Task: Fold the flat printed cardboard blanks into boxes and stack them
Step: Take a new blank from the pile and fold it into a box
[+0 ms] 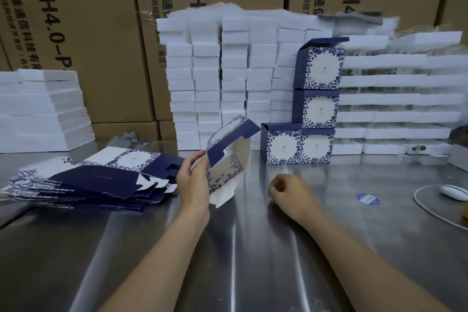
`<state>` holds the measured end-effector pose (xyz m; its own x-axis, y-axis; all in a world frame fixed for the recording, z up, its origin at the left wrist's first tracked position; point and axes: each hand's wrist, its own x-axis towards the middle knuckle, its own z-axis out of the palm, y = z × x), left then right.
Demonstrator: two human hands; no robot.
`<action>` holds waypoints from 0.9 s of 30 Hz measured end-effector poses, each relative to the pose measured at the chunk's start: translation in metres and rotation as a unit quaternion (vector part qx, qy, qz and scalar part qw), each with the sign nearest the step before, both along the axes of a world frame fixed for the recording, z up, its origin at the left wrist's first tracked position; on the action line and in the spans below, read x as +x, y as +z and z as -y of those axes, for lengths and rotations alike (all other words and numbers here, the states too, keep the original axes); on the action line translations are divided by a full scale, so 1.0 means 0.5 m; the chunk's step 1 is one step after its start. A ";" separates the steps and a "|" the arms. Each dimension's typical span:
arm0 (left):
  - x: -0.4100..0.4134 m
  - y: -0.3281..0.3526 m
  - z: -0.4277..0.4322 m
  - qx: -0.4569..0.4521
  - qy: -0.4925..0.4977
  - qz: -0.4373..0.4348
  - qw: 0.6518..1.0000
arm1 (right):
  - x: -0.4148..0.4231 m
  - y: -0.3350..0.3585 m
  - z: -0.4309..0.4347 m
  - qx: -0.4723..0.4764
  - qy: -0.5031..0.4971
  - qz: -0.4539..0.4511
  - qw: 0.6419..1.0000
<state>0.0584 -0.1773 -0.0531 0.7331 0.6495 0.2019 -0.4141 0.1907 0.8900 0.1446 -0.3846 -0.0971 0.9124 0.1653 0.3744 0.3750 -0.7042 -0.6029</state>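
Partly hidden blank (229,157) in left hand (192,180), right hand (288,190) fisted, boxes' (316,109) logos illegible.

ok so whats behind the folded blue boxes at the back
Stacks of white foam blocks rise behind the folded boxes, with brown cartons further back. Whatever sits directly behind the boxes is covered by them.

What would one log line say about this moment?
left hand: holds blank | right hand: curled, empty | folded boxes: four stacked | flat blanks: piled left
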 end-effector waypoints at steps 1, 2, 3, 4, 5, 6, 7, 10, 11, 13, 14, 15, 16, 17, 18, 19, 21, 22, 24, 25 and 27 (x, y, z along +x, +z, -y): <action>-0.002 0.000 0.001 0.008 -0.006 -0.002 1.000 | 0.002 0.000 -0.005 0.050 0.020 -0.007 0.999; -0.006 0.001 0.003 0.022 -0.011 -0.009 1.000 | -0.001 0.004 -0.010 0.108 0.041 -0.021 0.993; -0.009 0.001 0.005 0.040 -0.014 -0.019 0.999 | -0.008 0.010 -0.017 0.181 0.069 -0.039 0.980; -0.013 0.003 0.007 0.056 -0.017 -0.024 0.998 | -0.018 0.020 -0.025 0.255 0.091 -0.068 0.960; -0.017 0.003 0.009 0.064 -0.020 -0.025 0.997 | -0.024 0.027 -0.033 0.322 0.109 -0.107 0.934; -0.019 0.005 0.011 0.069 -0.023 -0.026 0.997 | -0.028 0.031 -0.037 0.363 0.127 -0.131 0.914; -0.021 0.005 0.013 0.073 -0.026 -0.029 0.997 | -0.033 0.035 -0.042 0.368 0.139 -0.128 0.911; -0.017 0.002 0.015 0.086 -0.038 -0.037 0.995 | -0.055 0.038 -0.055 0.307 0.162 -0.030 0.937; -0.016 0.000 0.015 0.087 -0.044 -0.037 0.995 | -0.057 0.039 -0.059 0.298 0.162 0.005 0.941; -0.014 -0.004 0.019 0.082 -0.058 -0.036 0.994 | -0.056 0.038 -0.065 0.292 0.153 0.061 0.942; -0.010 -0.007 0.020 0.079 -0.065 -0.033 0.994 | -0.055 0.039 -0.064 0.282 0.143 0.082 0.945; -0.006 -0.010 0.021 0.072 -0.073 -0.030 0.994 | -0.055 0.040 -0.064 0.268 0.131 0.097 0.949; -0.003 -0.010 0.021 0.057 -0.078 -0.026 0.995 | -0.053 0.039 -0.062 0.256 0.122 0.105 0.953; -0.002 -0.009 0.019 0.033 -0.084 -0.021 0.996 | -0.050 0.037 -0.060 0.245 0.118 0.107 0.956; -0.002 -0.007 0.017 0.008 -0.091 -0.014 0.996 | -0.048 0.036 -0.057 0.235 0.119 0.107 0.959; -0.001 -0.005 0.013 -0.017 -0.102 -0.005 0.995 | -0.049 0.036 -0.055 0.223 0.121 0.109 0.961; 0.000 -0.002 0.007 -0.061 -0.127 0.007 0.990 | -0.049 0.038 -0.053 0.194 0.126 0.109 0.967; 0.000 -0.001 0.004 -0.084 -0.142 0.007 0.986 | -0.050 0.040 -0.053 0.183 0.128 0.107 0.969; -0.002 0.001 0.003 -0.137 -0.167 0.010 0.976 | -0.051 0.042 -0.051 0.159 0.128 0.110 0.973; -0.003 0.003 0.000 -0.171 -0.172 0.010 0.970 | -0.051 0.042 -0.050 0.144 0.129 0.115 0.974; -0.002 -0.002 -0.013 -0.233 -0.167 0.021 0.958 | -0.053 0.043 -0.049 0.107 0.137 0.128 0.976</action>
<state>0.0576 -0.1707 -0.0543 0.9130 0.4075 -0.0200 -0.2940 0.6911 0.6603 0.1179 -0.3604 -0.0754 0.7174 0.2828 0.6367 0.6889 -0.4247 -0.5875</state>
